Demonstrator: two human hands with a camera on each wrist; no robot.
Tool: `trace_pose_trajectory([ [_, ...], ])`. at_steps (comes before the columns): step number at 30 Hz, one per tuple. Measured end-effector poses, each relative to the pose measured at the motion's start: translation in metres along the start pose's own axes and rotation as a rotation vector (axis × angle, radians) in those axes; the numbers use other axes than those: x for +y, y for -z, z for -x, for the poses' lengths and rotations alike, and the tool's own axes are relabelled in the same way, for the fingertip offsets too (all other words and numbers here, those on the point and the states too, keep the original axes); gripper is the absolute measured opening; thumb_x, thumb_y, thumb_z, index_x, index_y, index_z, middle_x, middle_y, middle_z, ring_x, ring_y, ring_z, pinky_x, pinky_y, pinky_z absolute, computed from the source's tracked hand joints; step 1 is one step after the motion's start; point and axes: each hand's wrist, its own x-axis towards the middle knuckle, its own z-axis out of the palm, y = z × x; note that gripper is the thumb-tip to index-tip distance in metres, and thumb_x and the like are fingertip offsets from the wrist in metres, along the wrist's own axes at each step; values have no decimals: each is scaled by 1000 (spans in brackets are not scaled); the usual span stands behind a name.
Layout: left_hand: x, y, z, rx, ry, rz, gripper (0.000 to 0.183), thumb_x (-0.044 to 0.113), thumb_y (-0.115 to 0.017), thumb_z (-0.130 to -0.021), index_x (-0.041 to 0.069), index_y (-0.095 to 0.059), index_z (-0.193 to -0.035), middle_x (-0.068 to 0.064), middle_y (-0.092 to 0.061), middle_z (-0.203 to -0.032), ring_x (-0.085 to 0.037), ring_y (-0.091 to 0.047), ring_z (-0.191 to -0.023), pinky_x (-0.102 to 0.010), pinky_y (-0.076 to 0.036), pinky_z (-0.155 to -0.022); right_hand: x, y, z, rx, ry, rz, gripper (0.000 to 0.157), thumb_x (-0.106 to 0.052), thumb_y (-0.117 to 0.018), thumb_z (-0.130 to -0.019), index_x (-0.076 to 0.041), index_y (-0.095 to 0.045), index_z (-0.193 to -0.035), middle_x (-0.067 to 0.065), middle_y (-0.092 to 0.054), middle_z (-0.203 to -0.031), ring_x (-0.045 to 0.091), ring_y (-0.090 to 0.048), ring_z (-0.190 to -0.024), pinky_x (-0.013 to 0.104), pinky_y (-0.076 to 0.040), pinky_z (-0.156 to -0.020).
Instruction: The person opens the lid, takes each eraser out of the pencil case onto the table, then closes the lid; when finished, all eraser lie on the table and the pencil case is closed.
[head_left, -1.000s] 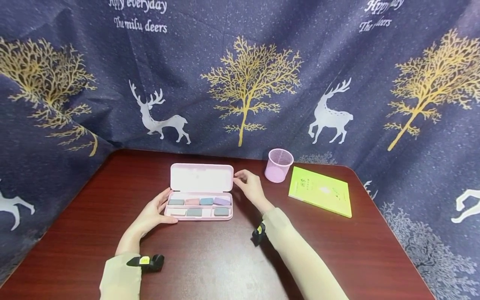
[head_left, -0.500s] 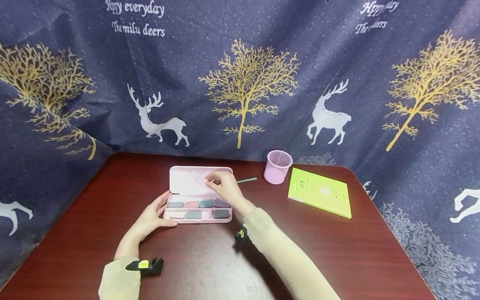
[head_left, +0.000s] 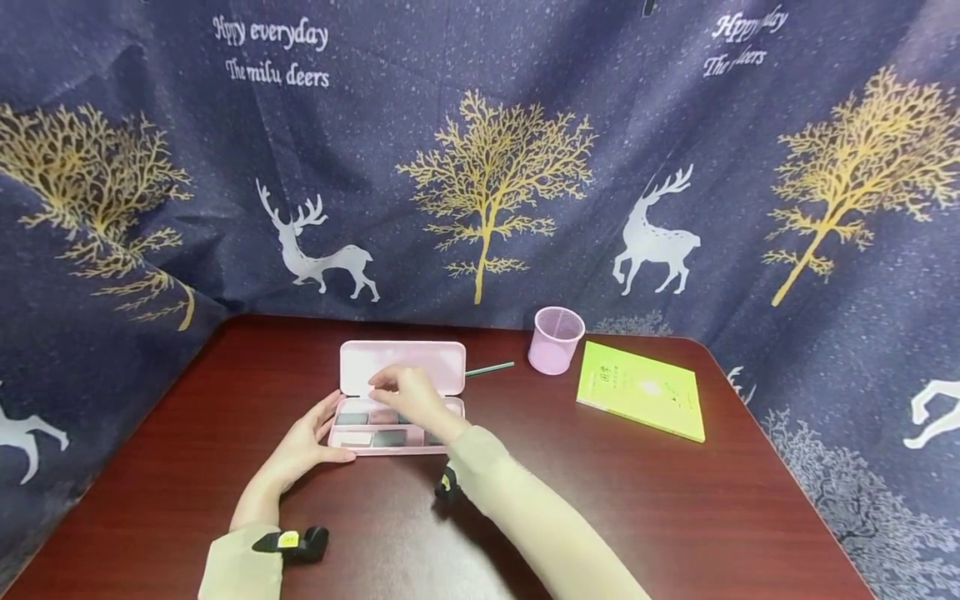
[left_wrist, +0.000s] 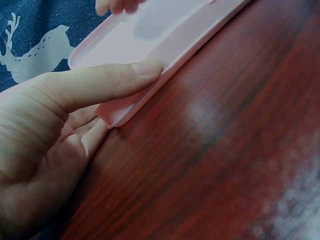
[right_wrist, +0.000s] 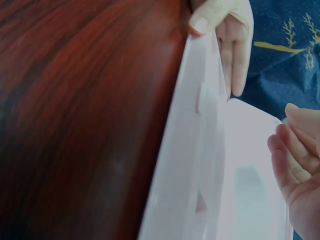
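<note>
A pink hinged case (head_left: 390,451) stands with its lid (head_left: 445,367) raised. Several muted grey, white and pinkish blocks (head_left: 389,437) lie in its two rows. My left hand (head_left: 302,437) grips the case's left end. In the left wrist view its thumb (left_wrist: 110,82) presses the front wall, with fingers behind the end. Over the middle of the case hovers my right hand (head_left: 412,398), hiding some blocks. Its fingers are loosely bent, and the right wrist view shows nothing between thumb and fingers (right_wrist: 287,160). A thin green stick (head_left: 490,368) lies right of the lid.
A pink mesh pen holder (head_left: 553,354) stands at the back right of the dark red table (head_left: 720,517). Beside it lies a yellow-green book (head_left: 637,390). A dark blue cloth (head_left: 540,183) with deer and trees hangs behind the table.
My right hand has moved left from the lid's right edge to over the middle of the case. The green stick has come into view. The left hand has kept its place.
</note>
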Motion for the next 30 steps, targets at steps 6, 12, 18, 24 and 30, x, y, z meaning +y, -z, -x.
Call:
trace_pose_trajectory([
  [6, -2, 0, 1, 0, -2, 8, 108, 5, -84, -72, -5, -14, -153, -32, -19, -157, -48, -23, -144, -1, -35, -93, -5, -16, -2, -88, -8, 94, 19, -12, -72, -87, -5, -74, -104, 6, -76, -98, 11, -72, -89, 10, -49, -79],
  [12, -6, 2, -1, 4, -9, 16, 109, 4, -84, -72, -6, -13, -153, -33, -17, -157, -49, -21, -144, 1, -35, -91, -10, -25, -3, -210, -11, 188, 22, -13, -72, -88, -7, -74, -109, 2, -76, -103, 8, -71, -94, 10, -49, -82],
  [18, -7, 1, -2, -2, -20, 36, 110, 3, -84, -71, -7, -11, -153, -33, -16, -157, -50, -21, -143, 1, -35, -90, -12, -28, -3, -271, -25, 244, 25, -12, -68, -91, -8, -73, -115, 1, -74, -111, 8, -69, -104, 13, -49, -89],
  [24, -5, 1, -3, -7, -29, 36, 109, 2, -83, -72, -7, -11, -153, -34, -16, -157, -51, -21, -143, 1, -36, -90, -11, -31, -2, -298, -19, 268, 26, -10, -64, -93, -8, -71, -118, 0, -73, -114, 7, -66, -109, 14, -47, -93],
  [30, -5, 1, -2, -8, -23, 53, 110, 2, -84, -72, -7, -11, -153, -33, -15, -158, -50, -19, -144, 1, -35, -90, -9, -34, -2, -327, 22, 325, 28, -10, -62, -94, -9, -70, -121, 0, -72, -116, 8, -67, -103, 15, -48, -90],
])
